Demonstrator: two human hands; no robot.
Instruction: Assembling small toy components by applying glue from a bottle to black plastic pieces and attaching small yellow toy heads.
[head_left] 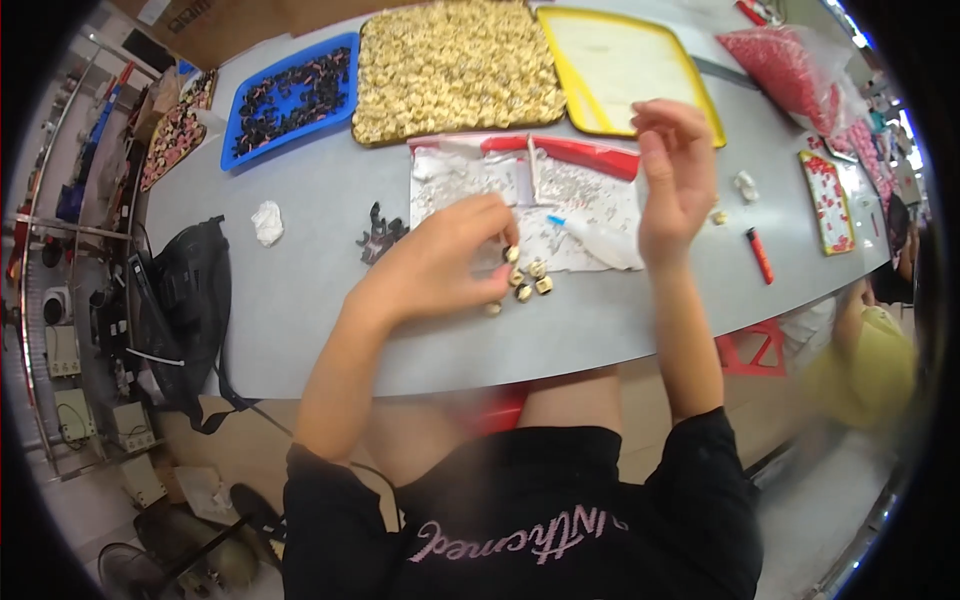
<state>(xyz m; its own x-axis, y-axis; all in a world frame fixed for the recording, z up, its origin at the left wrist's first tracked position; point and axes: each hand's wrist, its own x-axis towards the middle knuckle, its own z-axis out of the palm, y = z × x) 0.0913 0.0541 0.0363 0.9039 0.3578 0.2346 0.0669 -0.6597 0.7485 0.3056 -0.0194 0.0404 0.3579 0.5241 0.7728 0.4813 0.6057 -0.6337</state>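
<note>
My left hand [450, 255] is low over the table, thumb and forefinger spread around a small group of cream-and-black pieces [524, 292]. One cream piece [511, 254] touches or sits right at the forefinger's tip. Raised above the paper's right edge is my right hand [680, 175], its fingers loosely curled and apart from the thumb, with nothing visible in it. Between the hands lies a white sheet [590, 255] littered with tiny bits, with a small white tube with a blue tip [605, 240] on it. Black clip-like parts [380, 236] lie beside my left wrist.
At the back stand a blue tray [232, 150] of black parts, a tray heaped with cream pieces [450, 70] and a yellow-rimmed tray [630, 60]. A black bag [190, 300] hangs at the left edge. A red lighter-like stick [759, 256] lies right.
</note>
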